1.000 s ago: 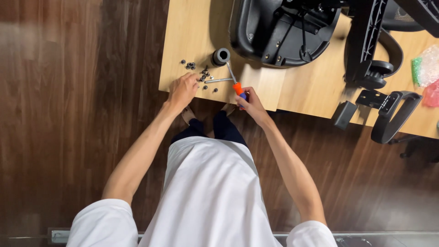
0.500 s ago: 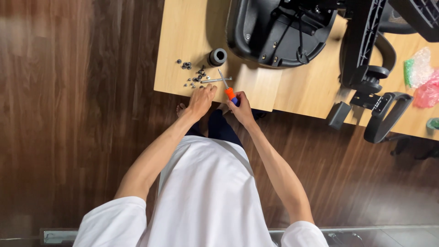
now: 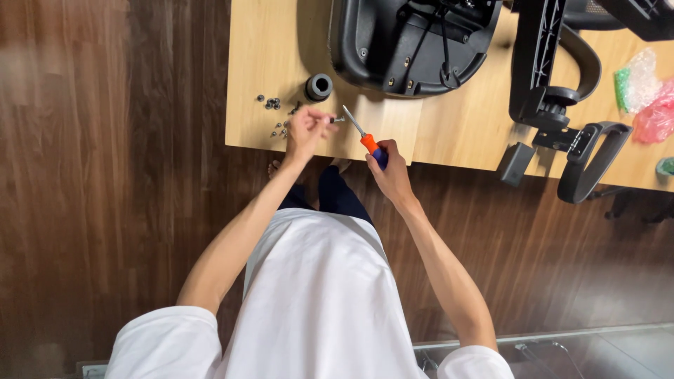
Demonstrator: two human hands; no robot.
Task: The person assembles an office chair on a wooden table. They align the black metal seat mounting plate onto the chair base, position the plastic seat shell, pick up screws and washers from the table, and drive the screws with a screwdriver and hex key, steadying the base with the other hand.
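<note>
L hand (image 3: 306,130) pinches a small screw (image 3: 338,120) at its fingertips, just above table edge (image 3: 246,137); R hand (image 3: 390,168) clamped on screwdriver (image 3: 361,134) — tip near screw. Screw tiny, blurred — details unclear.

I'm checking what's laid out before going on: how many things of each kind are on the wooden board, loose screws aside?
Screwdriver, in the right hand: 1
Small screw, pinched in the left hand: 1
Black cylinder: 1
Black chair seat: 1
Black armrest parts: 2
Plastic bags: 2
Total: 8
</note>
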